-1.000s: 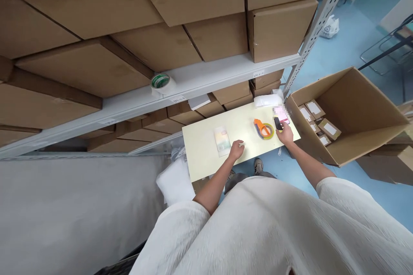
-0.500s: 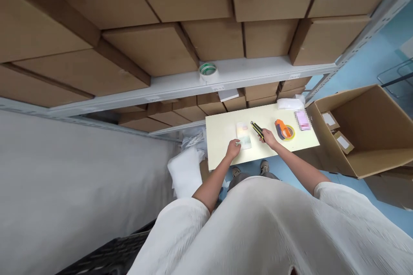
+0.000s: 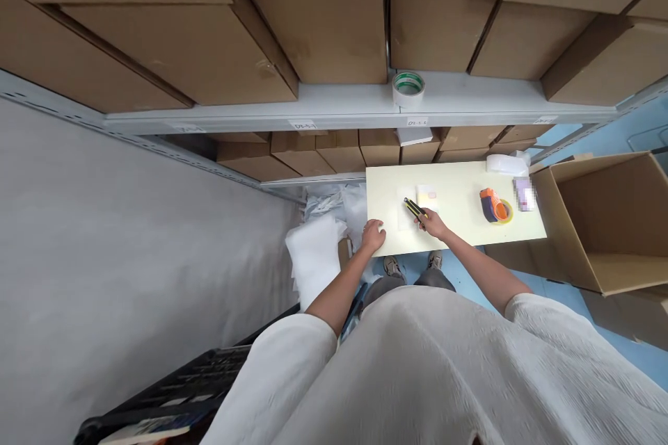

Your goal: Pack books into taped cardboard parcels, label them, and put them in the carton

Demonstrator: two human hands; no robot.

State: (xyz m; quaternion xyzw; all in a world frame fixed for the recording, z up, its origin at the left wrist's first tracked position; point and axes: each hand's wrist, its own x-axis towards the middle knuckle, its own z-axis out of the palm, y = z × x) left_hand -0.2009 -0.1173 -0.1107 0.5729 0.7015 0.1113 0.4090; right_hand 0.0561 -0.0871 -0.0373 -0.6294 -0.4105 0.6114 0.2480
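In my right hand [image 3: 432, 222] is a black and yellow utility knife [image 3: 413, 208], its tip pointing up and left over the table. My left hand [image 3: 372, 236] rests at the table's front left corner, fingers apart, with nothing visible in it. A pale packet with a coloured print [image 3: 426, 195] lies just beyond the right hand, which covers its lower part. Left of it, under the knife, is a faint whitish translucent sheet or sleeve [image 3: 405, 221]. I cannot tell whether the two are joined.
On the cream table [image 3: 459, 177] lie an orange tape dispenser [image 3: 490, 205], a purple phone-like item [image 3: 523, 195] and a white wrapped bundle [image 3: 507, 165]. An opened carton [image 3: 568, 236] stands right. Shelves [image 3: 344, 101] of boxes rise behind, holding a tape roll [image 3: 408, 87]. White foam sheets [image 3: 313, 257] lie left.
My right hand has picked up the utility knife from the table's right side and brought it left over the packet. My left hand has moved to the table's left edge. The view has swung left.
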